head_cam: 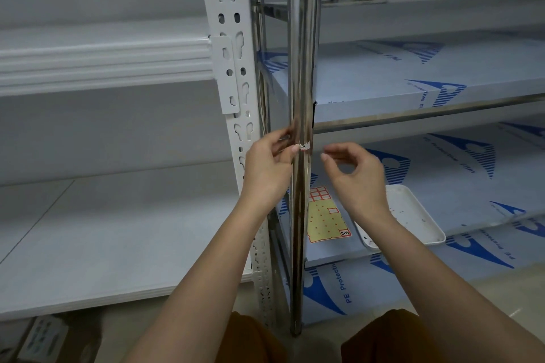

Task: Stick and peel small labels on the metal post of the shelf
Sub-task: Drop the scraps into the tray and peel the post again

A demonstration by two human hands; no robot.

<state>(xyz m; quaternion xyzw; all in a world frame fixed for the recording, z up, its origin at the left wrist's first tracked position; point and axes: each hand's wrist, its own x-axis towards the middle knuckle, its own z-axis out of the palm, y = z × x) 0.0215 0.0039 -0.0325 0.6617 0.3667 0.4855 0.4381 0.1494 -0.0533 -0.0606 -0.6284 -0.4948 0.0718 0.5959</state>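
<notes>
A polished steel post (302, 67) rises through the middle of the view, beside a white slotted upright (233, 47) at its 9 o'clock. The left hand (267, 169) pinches a small white label (304, 146) against the post. The right hand (355, 172), at the label's 4 o'clock, hovers just clear of the post, fingers loosely curled round nothing. Steel shelves (413, 88) wear blue-printed protective film (lettering legible). On the lower one lie a yellow label sheet (326, 219) and a white tray (413, 215) at its 3 o'clock. White boards (118, 230) fill the left rack; grey wall behind.
</notes>
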